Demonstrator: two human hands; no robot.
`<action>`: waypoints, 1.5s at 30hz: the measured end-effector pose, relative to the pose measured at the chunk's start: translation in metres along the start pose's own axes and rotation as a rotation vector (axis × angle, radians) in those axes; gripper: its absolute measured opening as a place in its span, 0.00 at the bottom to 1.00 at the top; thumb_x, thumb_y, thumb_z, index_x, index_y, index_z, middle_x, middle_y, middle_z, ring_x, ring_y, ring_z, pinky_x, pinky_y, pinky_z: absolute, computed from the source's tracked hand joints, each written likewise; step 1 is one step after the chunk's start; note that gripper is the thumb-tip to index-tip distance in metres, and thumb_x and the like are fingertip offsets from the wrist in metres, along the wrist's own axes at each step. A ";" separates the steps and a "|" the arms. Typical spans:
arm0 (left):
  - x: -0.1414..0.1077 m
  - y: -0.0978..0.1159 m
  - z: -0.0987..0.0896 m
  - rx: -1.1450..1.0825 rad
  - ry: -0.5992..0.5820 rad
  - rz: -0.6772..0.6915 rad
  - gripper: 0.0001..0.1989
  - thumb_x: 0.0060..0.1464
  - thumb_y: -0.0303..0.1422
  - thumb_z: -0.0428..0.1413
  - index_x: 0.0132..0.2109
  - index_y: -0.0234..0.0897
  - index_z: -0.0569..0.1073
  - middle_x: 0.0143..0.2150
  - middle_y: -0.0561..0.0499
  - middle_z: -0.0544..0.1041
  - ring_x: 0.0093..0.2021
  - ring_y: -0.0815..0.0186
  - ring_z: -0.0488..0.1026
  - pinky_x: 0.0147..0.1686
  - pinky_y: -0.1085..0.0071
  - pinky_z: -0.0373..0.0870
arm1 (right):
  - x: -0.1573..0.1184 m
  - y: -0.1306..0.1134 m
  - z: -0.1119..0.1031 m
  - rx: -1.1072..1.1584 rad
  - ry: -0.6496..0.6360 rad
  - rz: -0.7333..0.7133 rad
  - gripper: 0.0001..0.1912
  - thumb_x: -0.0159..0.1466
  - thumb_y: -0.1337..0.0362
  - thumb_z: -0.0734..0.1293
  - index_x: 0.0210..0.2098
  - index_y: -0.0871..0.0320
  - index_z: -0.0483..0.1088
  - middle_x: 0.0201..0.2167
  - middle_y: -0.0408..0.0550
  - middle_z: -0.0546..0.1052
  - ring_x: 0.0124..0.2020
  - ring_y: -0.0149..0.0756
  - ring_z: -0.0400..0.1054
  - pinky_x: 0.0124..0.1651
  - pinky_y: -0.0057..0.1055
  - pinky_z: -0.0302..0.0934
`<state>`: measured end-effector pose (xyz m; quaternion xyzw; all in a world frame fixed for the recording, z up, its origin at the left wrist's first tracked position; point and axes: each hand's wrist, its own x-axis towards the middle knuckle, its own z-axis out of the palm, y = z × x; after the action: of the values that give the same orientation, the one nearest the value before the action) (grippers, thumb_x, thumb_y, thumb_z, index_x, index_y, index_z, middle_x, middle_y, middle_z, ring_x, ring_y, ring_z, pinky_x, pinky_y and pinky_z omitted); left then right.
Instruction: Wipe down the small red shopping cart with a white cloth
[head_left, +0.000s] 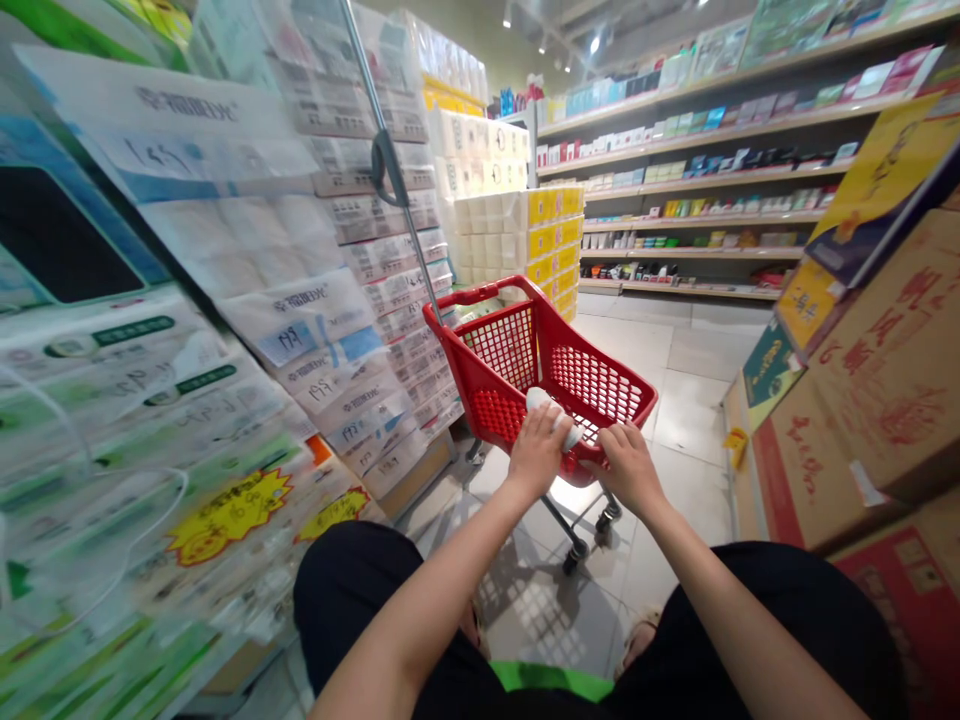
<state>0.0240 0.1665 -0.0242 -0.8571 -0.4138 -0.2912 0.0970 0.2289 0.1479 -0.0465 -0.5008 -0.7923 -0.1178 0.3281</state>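
Note:
A red shopping cart with basket-like grid sides stands in front of me, a metal pole rising from its far left corner. My left hand is closed round a white object at the near edge of the cart; part of it is covered by my fingers, and I cannot tell what it is. My right hand is wrapped over the cart's near rim, to the right of the white object. Nothing shows lying inside the basket.
Stacked tissue packs with price signs line the left side. Cardboard boxes are piled close on the right. Yellow and white packs stand beyond the cart, with stocked shelves behind. Tiled floor lies between.

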 end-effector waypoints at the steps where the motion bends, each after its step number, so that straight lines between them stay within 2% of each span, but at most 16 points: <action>1: -0.004 0.013 0.003 0.008 -0.004 0.026 0.24 0.60 0.26 0.50 0.63 0.39 0.64 0.68 0.43 0.62 0.72 0.55 0.49 0.70 0.51 0.51 | 0.000 0.000 0.000 -0.002 0.001 0.001 0.09 0.59 0.63 0.67 0.39 0.53 0.64 0.38 0.49 0.69 0.46 0.47 0.60 0.59 0.49 0.54; 4: -0.012 0.041 0.008 0.015 -0.006 0.063 0.25 0.61 0.30 0.51 0.65 0.35 0.61 0.68 0.40 0.61 0.73 0.54 0.48 0.70 0.50 0.51 | -0.002 -0.001 0.001 -0.012 0.006 0.006 0.13 0.55 0.68 0.66 0.40 0.53 0.65 0.39 0.49 0.69 0.47 0.47 0.61 0.61 0.49 0.52; 7: -0.014 0.040 0.005 -0.007 -0.028 0.124 0.26 0.62 0.32 0.50 0.66 0.34 0.60 0.68 0.42 0.62 0.73 0.55 0.48 0.71 0.53 0.50 | -0.003 -0.001 0.001 -0.017 0.000 0.003 0.14 0.56 0.69 0.66 0.41 0.54 0.65 0.39 0.50 0.70 0.48 0.47 0.61 0.62 0.48 0.51; 10: -0.006 0.013 -0.006 -0.023 -0.080 0.234 0.26 0.63 0.30 0.49 0.67 0.39 0.59 0.69 0.47 0.61 0.73 0.60 0.48 0.72 0.57 0.49 | -0.002 0.000 0.001 -0.026 -0.002 0.000 0.11 0.59 0.65 0.66 0.41 0.54 0.65 0.39 0.50 0.70 0.47 0.47 0.61 0.60 0.48 0.53; 12: 0.003 -0.014 -0.013 -0.015 -0.099 0.235 0.26 0.63 0.28 0.49 0.66 0.42 0.60 0.69 0.48 0.60 0.72 0.61 0.50 0.72 0.58 0.49 | -0.001 0.001 0.001 -0.030 0.003 -0.002 0.10 0.60 0.61 0.67 0.40 0.54 0.64 0.39 0.50 0.69 0.46 0.47 0.60 0.58 0.47 0.55; 17: 0.026 -0.080 -0.025 0.022 -0.105 0.042 0.25 0.60 0.23 0.48 0.64 0.42 0.64 0.68 0.48 0.62 0.71 0.61 0.53 0.72 0.56 0.48 | 0.000 0.002 0.000 -0.028 -0.018 0.004 0.13 0.63 0.54 0.67 0.39 0.54 0.64 0.39 0.50 0.69 0.45 0.46 0.60 0.55 0.47 0.57; 19: 0.030 -0.093 -0.026 0.034 -0.103 -0.021 0.25 0.60 0.23 0.47 0.63 0.42 0.65 0.68 0.48 0.63 0.71 0.61 0.53 0.72 0.55 0.49 | 0.000 0.001 0.000 -0.023 -0.018 0.007 0.13 0.63 0.53 0.67 0.39 0.54 0.63 0.39 0.50 0.69 0.45 0.46 0.60 0.56 0.48 0.56; 21: 0.029 -0.095 -0.023 0.034 -0.085 -0.062 0.25 0.61 0.23 0.46 0.63 0.42 0.65 0.68 0.48 0.63 0.71 0.61 0.53 0.71 0.54 0.50 | 0.000 0.001 -0.001 -0.017 -0.016 0.006 0.13 0.63 0.53 0.67 0.39 0.54 0.63 0.39 0.50 0.69 0.46 0.47 0.61 0.57 0.49 0.56; 23: 0.025 -0.084 -0.019 0.022 -0.046 -0.095 0.25 0.61 0.23 0.46 0.63 0.41 0.64 0.68 0.48 0.63 0.71 0.60 0.52 0.71 0.54 0.50 | 0.000 0.000 -0.001 -0.012 -0.020 0.003 0.13 0.63 0.53 0.67 0.39 0.53 0.63 0.39 0.50 0.69 0.46 0.47 0.61 0.57 0.49 0.56; 25: 0.018 -0.065 -0.012 0.008 0.004 -0.123 0.25 0.60 0.22 0.46 0.64 0.41 0.64 0.69 0.48 0.62 0.72 0.59 0.51 0.71 0.53 0.50 | 0.000 0.000 -0.001 -0.012 -0.020 0.003 0.13 0.63 0.53 0.67 0.39 0.53 0.63 0.39 0.50 0.69 0.46 0.47 0.61 0.57 0.49 0.56; 29: 0.001 -0.010 0.002 -0.020 0.054 -0.109 0.25 0.60 0.24 0.46 0.64 0.41 0.63 0.68 0.49 0.63 0.73 0.58 0.48 0.71 0.51 0.50 | 0.000 0.001 0.000 -0.024 -0.011 -0.002 0.11 0.62 0.57 0.67 0.39 0.53 0.64 0.39 0.50 0.70 0.46 0.48 0.61 0.58 0.50 0.55; 33: -0.014 0.043 0.015 -0.018 0.031 -0.022 0.26 0.61 0.29 0.50 0.66 0.38 0.60 0.68 0.45 0.62 0.73 0.57 0.47 0.72 0.52 0.50 | -0.002 0.002 0.002 -0.039 -0.010 -0.010 0.11 0.58 0.66 0.66 0.40 0.54 0.65 0.39 0.50 0.70 0.47 0.47 0.61 0.62 0.49 0.53; 36: -0.018 0.053 0.016 -0.013 0.020 0.004 0.28 0.62 0.32 0.51 0.68 0.34 0.57 0.69 0.43 0.61 0.73 0.56 0.46 0.72 0.52 0.49 | -0.002 0.002 0.002 -0.037 -0.003 -0.008 0.13 0.55 0.69 0.66 0.41 0.54 0.65 0.40 0.50 0.71 0.48 0.47 0.61 0.63 0.49 0.51; 38: -0.015 0.040 0.012 -0.019 -0.014 0.104 0.27 0.63 0.32 0.49 0.68 0.36 0.57 0.68 0.45 0.61 0.73 0.58 0.47 0.72 0.54 0.49 | -0.002 0.003 0.002 -0.034 -0.007 -0.004 0.13 0.55 0.68 0.66 0.40 0.54 0.65 0.39 0.50 0.71 0.48 0.47 0.61 0.63 0.49 0.51; 41: -0.004 0.003 0.003 -0.011 -0.052 0.213 0.24 0.65 0.30 0.47 0.67 0.40 0.59 0.68 0.48 0.62 0.73 0.61 0.49 0.72 0.57 0.49 | -0.001 0.003 0.001 -0.033 -0.014 -0.002 0.10 0.58 0.63 0.67 0.39 0.53 0.64 0.38 0.49 0.70 0.46 0.47 0.61 0.60 0.49 0.54; 45: 0.014 -0.052 -0.009 0.032 -0.033 0.093 0.21 0.64 0.26 0.46 0.63 0.41 0.64 0.66 0.48 0.65 0.71 0.62 0.53 0.72 0.57 0.49 | 0.001 0.003 -0.001 -0.028 -0.013 -0.004 0.11 0.61 0.56 0.68 0.39 0.53 0.63 0.38 0.49 0.69 0.45 0.46 0.61 0.58 0.49 0.56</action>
<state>-0.0124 0.2052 -0.0124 -0.8785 -0.3795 -0.2656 0.1172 0.2317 0.1493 -0.0458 -0.5043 -0.7937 -0.1262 0.3158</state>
